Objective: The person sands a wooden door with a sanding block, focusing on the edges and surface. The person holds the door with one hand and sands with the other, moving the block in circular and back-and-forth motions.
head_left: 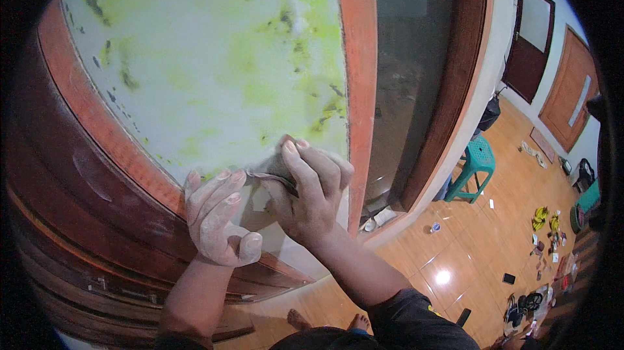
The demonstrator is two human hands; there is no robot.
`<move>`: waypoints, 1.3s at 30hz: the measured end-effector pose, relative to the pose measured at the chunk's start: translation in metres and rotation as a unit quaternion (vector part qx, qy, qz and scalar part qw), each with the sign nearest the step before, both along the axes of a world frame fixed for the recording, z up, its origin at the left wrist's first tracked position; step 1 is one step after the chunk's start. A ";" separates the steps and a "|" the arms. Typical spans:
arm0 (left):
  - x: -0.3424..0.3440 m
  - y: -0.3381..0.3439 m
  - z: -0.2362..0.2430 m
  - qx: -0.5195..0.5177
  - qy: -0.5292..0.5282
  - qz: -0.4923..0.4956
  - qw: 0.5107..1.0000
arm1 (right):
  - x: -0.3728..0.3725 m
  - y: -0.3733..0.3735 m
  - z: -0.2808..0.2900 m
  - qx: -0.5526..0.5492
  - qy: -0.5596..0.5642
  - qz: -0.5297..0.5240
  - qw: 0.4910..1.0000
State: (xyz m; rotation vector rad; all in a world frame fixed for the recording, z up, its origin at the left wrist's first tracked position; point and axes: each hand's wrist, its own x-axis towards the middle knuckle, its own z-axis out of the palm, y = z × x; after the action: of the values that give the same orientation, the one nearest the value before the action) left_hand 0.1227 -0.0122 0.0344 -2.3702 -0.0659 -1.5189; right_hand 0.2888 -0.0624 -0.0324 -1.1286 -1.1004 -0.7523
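Observation:
A wall panel (214,57), white with patches of yellow-green and dark scuffs, stands in front of me between reddish-orange wooden frames. My right hand (312,194), dusted with pale powder, grips a bent grey sheet of sandpaper (278,167) and presses it to the lower part of the panel. Part of the sheet is hidden under the fingers. Just to its left is my left hand (218,223), also powdery, with its fingers stretched up toward the panel and its thumb apart. Nothing shows in it.
Dark wooden door panels (71,174) curve along the left. Right of the panel is a dark window (409,64). A green plastic stool (474,168) stands on the tiled floor (416,259). Bananas (540,218), a phone (509,278) and scattered small items lie at the far right.

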 end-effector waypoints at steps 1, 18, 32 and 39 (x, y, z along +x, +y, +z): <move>0.000 0.000 0.001 -0.007 -0.005 -0.003 1.000 | 0.001 0.003 0.004 -0.019 0.004 0.001 1.000; 0.000 0.003 -0.002 -0.004 -0.020 -0.018 1.000 | -0.010 0.010 -0.011 0.028 0.008 0.012 1.000; 0.003 0.003 -0.004 0.024 -0.027 0.000 0.999 | -0.006 -0.030 -0.068 -0.047 0.042 0.030 0.998; 0.001 0.012 -0.007 0.030 -0.017 0.003 0.999 | -0.005 0.005 -0.035 0.051 0.022 0.029 0.998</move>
State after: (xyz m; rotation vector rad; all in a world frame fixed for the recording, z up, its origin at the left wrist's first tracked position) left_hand 0.1236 -0.0001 0.0276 -2.2959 -0.0350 -1.5363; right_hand 0.2839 -0.0574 -0.0676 -1.0185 -1.0423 -0.7264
